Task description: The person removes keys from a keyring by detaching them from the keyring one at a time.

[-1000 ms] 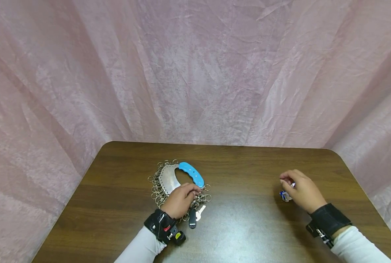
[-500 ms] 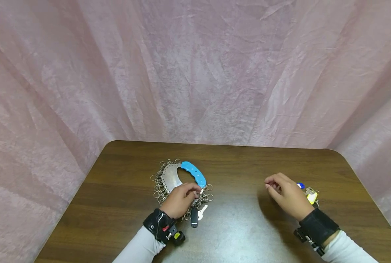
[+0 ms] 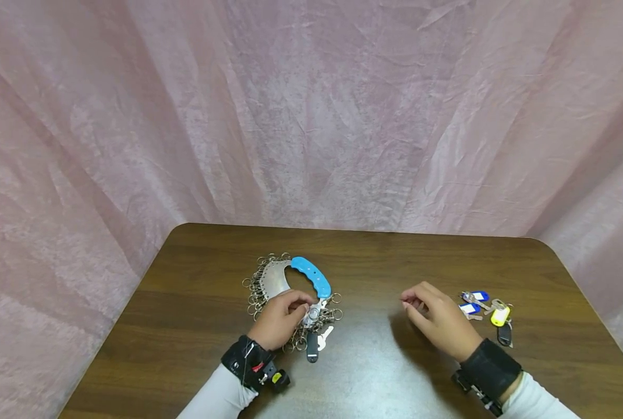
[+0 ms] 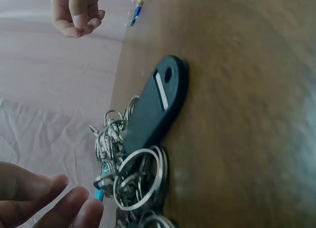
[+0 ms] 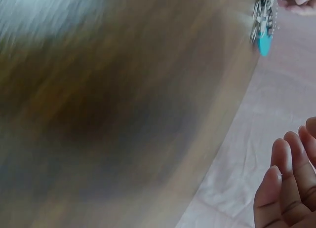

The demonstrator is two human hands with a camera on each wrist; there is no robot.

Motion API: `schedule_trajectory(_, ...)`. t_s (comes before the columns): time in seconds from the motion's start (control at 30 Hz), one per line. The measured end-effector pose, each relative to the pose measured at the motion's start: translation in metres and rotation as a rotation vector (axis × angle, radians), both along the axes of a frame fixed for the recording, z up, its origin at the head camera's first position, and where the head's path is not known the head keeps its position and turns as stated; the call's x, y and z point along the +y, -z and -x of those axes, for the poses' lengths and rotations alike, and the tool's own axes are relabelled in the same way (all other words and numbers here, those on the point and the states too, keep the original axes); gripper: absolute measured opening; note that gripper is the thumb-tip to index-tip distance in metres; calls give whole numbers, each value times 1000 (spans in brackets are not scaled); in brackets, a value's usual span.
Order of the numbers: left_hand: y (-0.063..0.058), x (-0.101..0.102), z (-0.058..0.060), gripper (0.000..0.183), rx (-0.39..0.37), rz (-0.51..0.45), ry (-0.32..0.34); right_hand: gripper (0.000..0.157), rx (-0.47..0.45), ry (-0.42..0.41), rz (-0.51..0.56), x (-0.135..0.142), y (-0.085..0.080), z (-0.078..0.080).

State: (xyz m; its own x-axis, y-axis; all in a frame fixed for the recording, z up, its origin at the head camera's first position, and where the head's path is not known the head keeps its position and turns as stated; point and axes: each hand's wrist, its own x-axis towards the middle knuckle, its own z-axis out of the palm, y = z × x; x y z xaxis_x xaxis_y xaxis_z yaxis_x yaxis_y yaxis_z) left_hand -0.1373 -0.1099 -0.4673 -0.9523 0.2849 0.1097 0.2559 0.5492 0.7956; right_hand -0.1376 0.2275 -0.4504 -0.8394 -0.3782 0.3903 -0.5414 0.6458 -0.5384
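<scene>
On the left half of the table lies a crescent-shaped metal key holder [image 3: 273, 279] with a light-blue grip [image 3: 312, 274] and many small rings round its edge. My left hand [image 3: 276, 321] is over its lower part, fingers loosely bent; the left wrist view shows a gap between the fingertips [image 4: 60, 182], with nothing held. A black key tag [image 4: 157, 102] and a silver key [image 3: 324, 337] lie at the holder's lower end. My right hand [image 3: 441, 323] hovers above the table to the right, fingers relaxed and nothing visible in them.
To the right of my right hand lie loose keys with tags: a yellow tag [image 3: 500, 316], two blue tags and a black tag [image 3: 504, 333]. The brown wooden table [image 3: 212, 244] has rounded far corners, and a pink curtain [image 3: 311, 116] hangs behind it.
My right hand has moved left from the tagged keys, which have come into sight. The left hand has drawn slightly back to the left, uncovering more of the holder's lower end.
</scene>
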Motion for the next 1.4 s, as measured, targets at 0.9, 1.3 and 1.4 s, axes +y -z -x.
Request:
schedule_trajectory(0.9, 2, -9, -11, 12, 56, 196, 25, 25, -69, -206, -63, -65, 9, -28)
schedule_trajectory(1.3, 2, -8, -11, 11, 79, 209, 16, 32, -80, -280, -126, -90, 12, -32)
schedule_trajectory(1.4, 3, -7, -10, 11, 77, 211, 12, 34, -80, -293, -157, -95, 13, -33)
